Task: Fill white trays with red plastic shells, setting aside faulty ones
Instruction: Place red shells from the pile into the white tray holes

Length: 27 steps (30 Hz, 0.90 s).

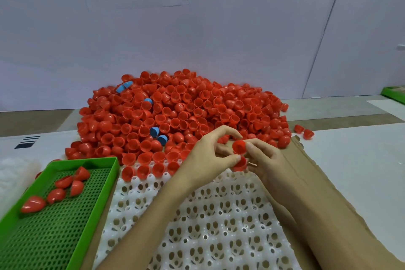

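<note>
Both hands pinched on two red shells above the white tray.

I read the left hand (pixel 208 155) and right hand (pixel 266 160) meeting at the fingertips, thumbs and fingers curled onto two red shells (pixel 239 148), one above the other. Directly beneath the hands lies the white tray (pixel 219 215); a row of seated shells (pixel 143 170) lines its far edge, left of the hands. Cardboard (pixel 306 171) lies under the right forearm. Beyond the hands, the shell pile (pixel 175 112) covers the tabletop (pixel 361 160), with a few blue pieces (pixel 154 131) mixed in. Well left of the left hand, the green tray (pixel 87 159) holds several red shells.
</note>
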Motion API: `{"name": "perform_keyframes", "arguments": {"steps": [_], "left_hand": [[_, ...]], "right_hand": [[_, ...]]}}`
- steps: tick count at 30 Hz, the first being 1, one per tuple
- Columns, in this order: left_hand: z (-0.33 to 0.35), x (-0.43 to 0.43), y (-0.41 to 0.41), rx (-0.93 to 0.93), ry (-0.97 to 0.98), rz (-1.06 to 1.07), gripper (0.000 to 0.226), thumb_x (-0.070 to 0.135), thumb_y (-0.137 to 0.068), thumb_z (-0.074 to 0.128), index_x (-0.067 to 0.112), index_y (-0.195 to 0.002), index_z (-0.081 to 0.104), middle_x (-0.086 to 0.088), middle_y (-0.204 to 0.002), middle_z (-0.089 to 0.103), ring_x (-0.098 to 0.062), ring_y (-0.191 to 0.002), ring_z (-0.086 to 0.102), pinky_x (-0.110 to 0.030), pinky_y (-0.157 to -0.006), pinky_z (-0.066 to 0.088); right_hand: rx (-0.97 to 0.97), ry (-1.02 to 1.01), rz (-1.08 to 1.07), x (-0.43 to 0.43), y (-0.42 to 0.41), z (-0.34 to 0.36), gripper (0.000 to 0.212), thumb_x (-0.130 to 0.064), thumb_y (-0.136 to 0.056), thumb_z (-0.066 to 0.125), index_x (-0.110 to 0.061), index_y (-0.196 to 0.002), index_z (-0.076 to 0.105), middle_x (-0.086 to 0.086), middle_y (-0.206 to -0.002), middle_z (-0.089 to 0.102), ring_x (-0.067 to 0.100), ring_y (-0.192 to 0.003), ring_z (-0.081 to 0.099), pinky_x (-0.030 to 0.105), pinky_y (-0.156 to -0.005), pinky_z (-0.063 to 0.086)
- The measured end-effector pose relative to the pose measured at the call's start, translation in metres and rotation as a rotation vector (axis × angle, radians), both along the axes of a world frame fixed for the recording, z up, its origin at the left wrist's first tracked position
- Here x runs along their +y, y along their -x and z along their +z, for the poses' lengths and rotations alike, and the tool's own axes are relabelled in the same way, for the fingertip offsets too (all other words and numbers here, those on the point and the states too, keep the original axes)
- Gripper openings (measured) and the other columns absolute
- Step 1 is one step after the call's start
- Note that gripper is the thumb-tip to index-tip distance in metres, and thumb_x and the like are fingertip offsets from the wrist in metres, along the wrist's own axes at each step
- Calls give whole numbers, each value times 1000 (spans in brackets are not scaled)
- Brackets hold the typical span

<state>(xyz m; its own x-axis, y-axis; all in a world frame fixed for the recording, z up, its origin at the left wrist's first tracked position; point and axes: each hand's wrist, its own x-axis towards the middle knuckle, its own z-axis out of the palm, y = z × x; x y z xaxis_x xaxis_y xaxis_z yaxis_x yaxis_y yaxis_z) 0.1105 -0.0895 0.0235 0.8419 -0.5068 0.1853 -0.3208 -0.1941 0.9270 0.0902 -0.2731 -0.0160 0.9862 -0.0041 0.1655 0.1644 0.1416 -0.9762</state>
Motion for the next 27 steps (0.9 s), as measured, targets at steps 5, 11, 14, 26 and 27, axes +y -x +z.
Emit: {"name": "perform_keyframes", "arguments": {"steps": [5, 11, 14, 26, 27], "left_hand": [[4, -2, -3, -39, -37, 106, 17, 5, -85, 74, 19, -95, 73, 3, -80, 77, -8, -72, 73, -23, -70, 57], [15, 10, -29, -154, -221, 442, 15, 5, -84, 77, 16, -95, 78, 9, -81, 73, -5, -75, 71, -16, -71, 57], [17, 11, -34, -285, -532, 456, 11, 17, -85, 77, 25, -92, 79, 15, -82, 64, -4, -81, 64, -21, -72, 52], [8, -15, -41, -383, -1072, 271, 13, 23, -89, 71, 23, -101, 75, 4, -102, 71, -21, -105, 62, -47, -109, 29], [8, -15, -41, -370, -1077, 274, 13, 22, -89, 70, 23, -101, 75, 3, -100, 71, -21, -103, 63, -49, -111, 28]], "right_hand": [[-26, 3, -43, 1, 1, 2, 40, -38, -83, 69, -4, -105, 71, 15, -83, 65, 24, -67, 60, 38, -66, 54], [-10, -36, -127, -2, -3, 1, 20, -9, -101, 51, -2, -98, 70, 11, -77, 67, 16, -60, 58, 26, -56, 52], [0, -26, -184, -7, -4, 1, 21, -6, -101, 51, -2, -95, 70, 10, -75, 67, 16, -60, 58, 24, -58, 51], [43, 0, -231, -10, -4, 3, 24, -5, -100, 51, -5, -88, 71, 7, -72, 67, 13, -58, 58, 22, -56, 47], [44, 2, -230, -9, -4, 2, 24, -4, -100, 51, -5, -88, 71, 7, -72, 67, 13, -58, 58, 22, -56, 47]]}}
